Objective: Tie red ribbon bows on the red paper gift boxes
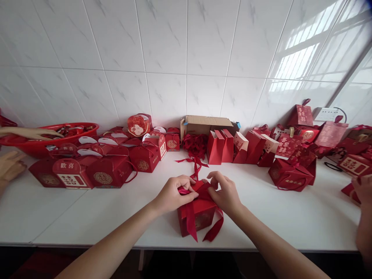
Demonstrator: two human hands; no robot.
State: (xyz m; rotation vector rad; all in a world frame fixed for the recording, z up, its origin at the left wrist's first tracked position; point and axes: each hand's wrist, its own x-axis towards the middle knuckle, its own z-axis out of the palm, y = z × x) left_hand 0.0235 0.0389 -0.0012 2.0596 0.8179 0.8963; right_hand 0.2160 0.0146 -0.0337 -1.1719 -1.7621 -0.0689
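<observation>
In front of me at the table's near edge stands a red gift box (203, 217), with a red ribbon (191, 221) across its top and loose tails hanging down the front. My left hand (177, 193) is over the box's top left, thumb and forefinger pinched on the ribbon. On the top right, my right hand (223, 190) has its fingers curled together against the ribbon. The spot where the ribbon crosses lies partly hidden behind my fingers.
Left stand several red boxes (107, 172) and a red basin (31, 145) with another person's hand in it. A cardboard box (209, 121), a ribbon heap (194, 145) and red bags (215, 149) line the back. More boxes (290, 176) and another person's hand (362, 190) are right.
</observation>
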